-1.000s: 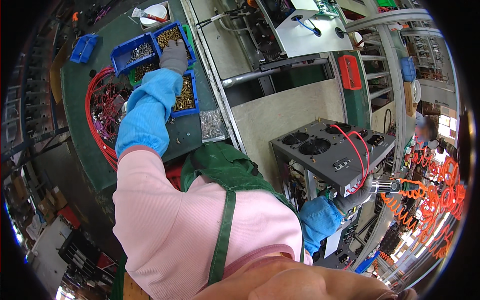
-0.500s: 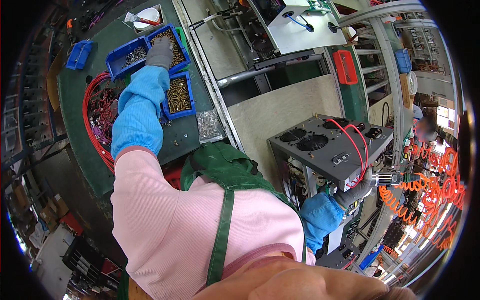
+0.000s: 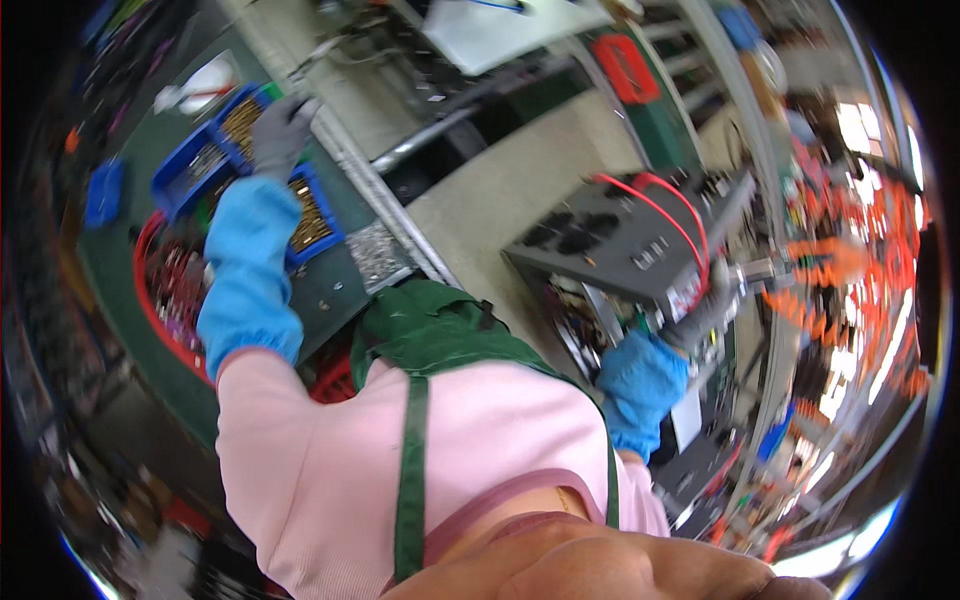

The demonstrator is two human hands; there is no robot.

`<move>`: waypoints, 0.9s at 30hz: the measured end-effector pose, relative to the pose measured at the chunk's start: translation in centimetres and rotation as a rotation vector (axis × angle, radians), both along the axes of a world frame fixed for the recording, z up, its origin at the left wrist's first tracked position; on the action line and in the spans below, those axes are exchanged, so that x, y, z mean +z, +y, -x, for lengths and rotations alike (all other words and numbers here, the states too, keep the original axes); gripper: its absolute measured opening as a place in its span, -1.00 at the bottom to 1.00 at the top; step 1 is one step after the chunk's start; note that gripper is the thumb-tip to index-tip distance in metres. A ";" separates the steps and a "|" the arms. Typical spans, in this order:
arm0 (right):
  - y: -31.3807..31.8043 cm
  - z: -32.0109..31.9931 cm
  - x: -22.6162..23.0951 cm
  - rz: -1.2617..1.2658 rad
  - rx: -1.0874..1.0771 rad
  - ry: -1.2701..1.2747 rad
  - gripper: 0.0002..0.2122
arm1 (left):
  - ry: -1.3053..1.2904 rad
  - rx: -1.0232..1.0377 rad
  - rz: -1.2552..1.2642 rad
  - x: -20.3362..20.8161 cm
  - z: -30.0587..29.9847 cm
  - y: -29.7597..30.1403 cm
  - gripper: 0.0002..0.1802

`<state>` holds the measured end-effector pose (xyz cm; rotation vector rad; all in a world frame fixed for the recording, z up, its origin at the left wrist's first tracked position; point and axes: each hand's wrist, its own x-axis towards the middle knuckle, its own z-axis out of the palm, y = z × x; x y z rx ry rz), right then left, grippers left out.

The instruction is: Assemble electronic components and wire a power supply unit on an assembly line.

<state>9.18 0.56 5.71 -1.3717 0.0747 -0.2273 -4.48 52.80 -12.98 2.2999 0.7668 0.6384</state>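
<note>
My left hand (image 3: pixel 280 132), in a grey glove, is raised just over the right edge of the blue bin of brass-coloured screws (image 3: pixel 240 122). Its fingers are drawn together; whatever they may hold is too small and blurred to make out. A second blue bin (image 3: pixel 308 222) of brass-coloured screws lies nearer me, below that wrist. Off to the right, my gloved right hand (image 3: pixel 708 308) is wrapped round a silver power screwdriver (image 3: pixel 755 271) with an orange coiled hose. This hand is beside the corner of a dark grey metal box (image 3: pixel 625 235) with round fan openings and red cables.
A blue bin (image 3: pixel 180 190) of silver screws, a bundle of red wires (image 3: pixel 150 290) and a bag of small clear parts (image 3: pixel 375 252) lie on the green bench (image 3: pixel 335 315). A metal rail (image 3: pixel 370 180) edges it. Orange coiled hoses (image 3: pixel 845 262) hang at right; a red tray (image 3: pixel 627 68) is farther off.
My left hand has lifted out of the screw bin and moved right, toward the rail, its fingers now closed. The whole view has turned and blurred; my right hand keeps the screwdriver.
</note>
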 end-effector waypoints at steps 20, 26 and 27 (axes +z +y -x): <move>-4.5 2.6 9.9 0.075 -0.344 -0.590 -0.63 | -0.113 -0.893 1.401 14.9 -7.9 -27.7 -0.77; -3.7 3.9 14.2 -0.392 0.245 -0.767 -0.60 | -0.163 -0.978 1.634 17.7 -8.8 -29.9 -0.77; -3.3 3.9 14.2 -0.401 0.385 -0.772 -0.60 | -0.147 -0.965 1.669 17.9 -8.7 -30.3 -0.77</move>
